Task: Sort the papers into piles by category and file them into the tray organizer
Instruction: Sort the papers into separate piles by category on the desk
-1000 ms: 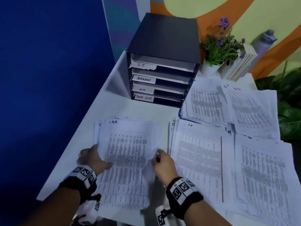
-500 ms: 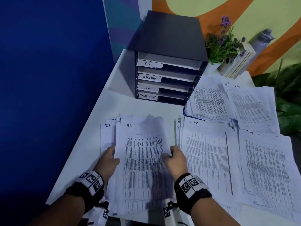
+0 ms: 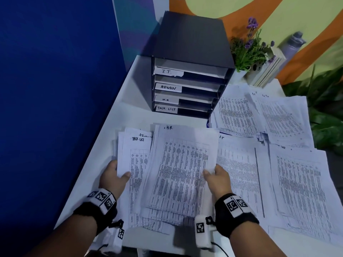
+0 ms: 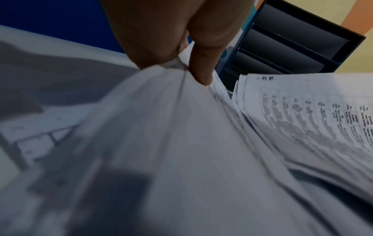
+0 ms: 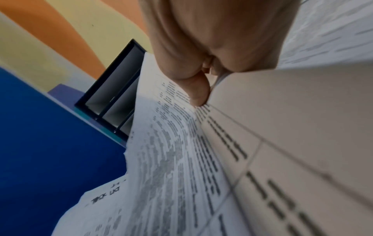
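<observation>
A stack of printed sheets headed "HR" (image 3: 182,167) is lifted over the near left of the white table (image 3: 128,115). My right hand (image 3: 213,174) pinches its right edge, thumb on top (image 5: 198,94). My left hand (image 3: 116,173) grips the left edge of a second stack headed "TASK LIST" (image 3: 134,164), thumb on top (image 4: 201,73). The HR stack overlaps that stack's right part. A black tray organizer (image 3: 189,71) stands at the back with slots labelled IT, ADMIN, HR and TASK LIST.
More paper piles cover the table's right half: an IT pile (image 3: 239,173), a near-right pile (image 3: 300,184) and two far piles (image 3: 259,115). A potted purple plant (image 3: 248,51), books (image 3: 269,69) and a grey bottle (image 3: 295,45) stand behind. A blue wall (image 3: 55,89) runs along the left.
The single bundle held in both hands has split: my right hand drew the HR stack rightward, uncovering the TASK LIST sheets in my left hand. The head view has shifted closer.
</observation>
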